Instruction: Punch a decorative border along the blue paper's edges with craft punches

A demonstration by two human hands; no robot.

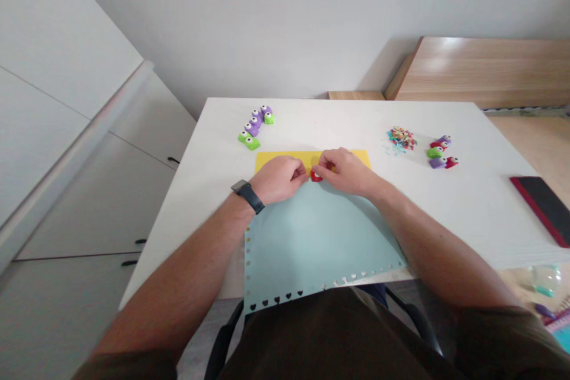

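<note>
A light blue sheet of paper point(320, 231) lies before me, with small punched shapes along its left and near edges, hearts among them. Its near edge hangs over the table's edge. My right hand point(342, 171) is closed around a small red craft punch point(316, 176) at the sheet's far edge. Just left of the punch, my left hand point(281, 178) pinches that same edge; the wrist wears a dark watch point(248, 195). Under both hands a yellow sheet point(267, 160) shows beyond the blue paper. The hands partly hide the punch.
Several purple and green punches point(253, 126) stand at the back left of the white table point(329, 124). To the right are a pile of colourful paper bits point(402, 139), more punches point(439, 153) and a dark phone-like object with a red edge point(543, 208).
</note>
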